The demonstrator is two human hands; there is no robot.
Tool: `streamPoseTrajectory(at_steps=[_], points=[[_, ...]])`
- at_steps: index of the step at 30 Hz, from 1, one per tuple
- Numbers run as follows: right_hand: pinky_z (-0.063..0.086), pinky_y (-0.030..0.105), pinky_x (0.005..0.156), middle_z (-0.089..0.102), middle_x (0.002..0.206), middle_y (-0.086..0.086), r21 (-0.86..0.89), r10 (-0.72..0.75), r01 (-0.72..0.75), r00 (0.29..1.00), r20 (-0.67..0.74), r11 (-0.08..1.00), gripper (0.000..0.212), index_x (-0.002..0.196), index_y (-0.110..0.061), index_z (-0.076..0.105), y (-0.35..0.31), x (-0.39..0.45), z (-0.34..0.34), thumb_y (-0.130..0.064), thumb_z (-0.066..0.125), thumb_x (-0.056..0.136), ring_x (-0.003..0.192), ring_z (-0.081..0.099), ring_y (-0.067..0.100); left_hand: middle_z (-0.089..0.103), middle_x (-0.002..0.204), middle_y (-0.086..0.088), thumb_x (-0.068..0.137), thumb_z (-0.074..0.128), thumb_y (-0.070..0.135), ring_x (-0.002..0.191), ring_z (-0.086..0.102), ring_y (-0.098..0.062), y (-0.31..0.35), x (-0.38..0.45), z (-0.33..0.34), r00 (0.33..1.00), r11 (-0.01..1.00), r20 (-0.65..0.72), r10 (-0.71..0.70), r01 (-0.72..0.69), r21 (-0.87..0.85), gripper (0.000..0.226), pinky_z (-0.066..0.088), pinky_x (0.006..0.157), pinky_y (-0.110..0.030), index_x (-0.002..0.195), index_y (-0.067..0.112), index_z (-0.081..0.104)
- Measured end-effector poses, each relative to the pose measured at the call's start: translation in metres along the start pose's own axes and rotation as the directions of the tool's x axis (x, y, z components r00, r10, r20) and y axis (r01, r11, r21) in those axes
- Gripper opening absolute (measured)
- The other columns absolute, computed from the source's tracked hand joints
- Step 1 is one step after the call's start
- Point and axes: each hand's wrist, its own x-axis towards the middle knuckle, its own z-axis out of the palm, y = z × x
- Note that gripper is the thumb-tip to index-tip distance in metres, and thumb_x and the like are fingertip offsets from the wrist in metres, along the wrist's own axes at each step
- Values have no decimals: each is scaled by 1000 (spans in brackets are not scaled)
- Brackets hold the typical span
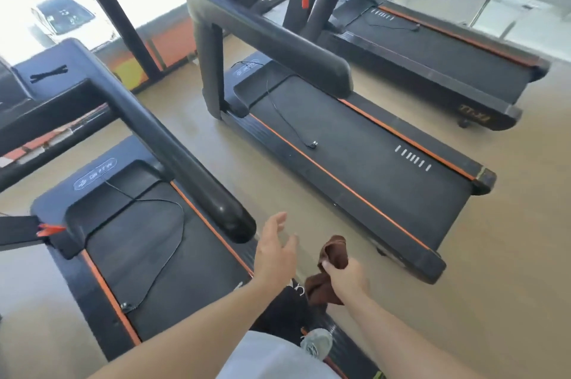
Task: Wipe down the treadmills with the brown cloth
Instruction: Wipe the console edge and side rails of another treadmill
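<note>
Right hand: the right hand [346, 278] is curled tight round the brown cloth [329, 267], bunched, with its ends sticking out above and below the fist.
Left hand: the left hand [275, 250] has its fingers spread and relaxed, holding nothing, just beside the handrail end [234, 215].
Cloth place: over the near treadmill [148, 249], at its right edge.
Others: middle treadmill [355, 156] and far treadmill [432, 48] stand on the floor [509, 255].
</note>
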Motion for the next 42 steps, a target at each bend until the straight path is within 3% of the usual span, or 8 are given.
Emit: streamPoseTrajectory(at_steps=[5, 12, 19, 28, 34, 36, 39, 42], points=[[56, 43, 98, 80, 105, 4, 604, -62, -59, 982, 178, 795, 60, 107, -19, 82, -50, -5, -41, -71, 53, 95, 102, 76, 24, 38, 161, -2, 87, 63, 68, 144, 42, -26, 25, 35, 35, 900, 938, 300, -316, 345, -47, 85, 35, 118, -39, 156, 32, 31], [48, 58, 110, 74, 124, 12, 790, -170, -143, 939, 298, 596, 28, 124, -14, 73, -126, 15, -77, -27, 56, 106, 119, 69, 32, 64, 101, 10, 103, 48, 54, 91, 59, -10, 74, 84, 62, 936, 942, 240, -259, 300, -153, 31, 39, 86, -24, 118, 31, 62], [57, 39, 98, 79, 104, -6, 643, -154, 236, 971, -182, 729, 18, 108, -24, 77, -194, 56, -57, -13, 74, 95, 104, 74, 15, 70, 100, 15, 107, 46, 32, 100, 62, -11, 96, 145, 53, 985, 967, -58, -165, 150, -208, 23, 37, 76, -16, 115, 31, 68], [53, 35, 103, 73, 112, -10, 434, -142, 544, 725, -674, 718, 18, 112, -23, 73, -297, 102, -65, -22, 76, 94, 111, 66, 10, 70, 97, 21, 106, 51, 34, 105, 64, -9, 151, 221, 30, 958, 858, -197, -210, 84, -506, 18, 48, 93, -27, 103, 38, 68], [50, 42, 108, 71, 120, -6, 174, -430, 772, 509, -746, 611, 23, 118, -19, 71, -362, 169, -109, -24, 75, 96, 118, 64, 12, 71, 100, 21, 103, 59, 31, 100, 63, 2, 215, 270, 24, 958, 819, -281, -65, -109, -563, 12, 49, 89, -15, 105, 36, 69], [38, 39, 118, 59, 144, 2, 35, -584, 777, 502, -638, 629, 41, 135, -18, 64, -390, 200, -124, -26, 75, 96, 135, 51, 18, 67, 119, 19, 102, 59, 36, 115, 60, -1, 229, 303, 34, 946, 812, -306, -110, -92, -576, 26, 46, 102, -23, 128, 39, 60], [20, 43, 127, 20, 171, 8, -324, -696, 633, 707, -128, 703, 86, 161, -20, 34, -426, 265, -141, -47, 76, 90, 155, 19, 28, 35, 161, 3, 104, 52, 45, 148, 35, -19, 236, 355, 55, 889, 809, -285, -358, 143, -570, 64, 26, 122, -38, 160, 34, 23], [28, 46, 123, 10, 171, 3, -603, -592, 604, 765, 254, 521, 110, 165, -25, 9, -442, 315, -144, -63, 73, 83, 154, 12, 32, 40, 161, 4, 104, 40, 58, 147, 37, -20, 240, 397, 89, 848, 714, -134, -512, 334, -616, 55, 23, 124, -39, 153, 32, 42]])
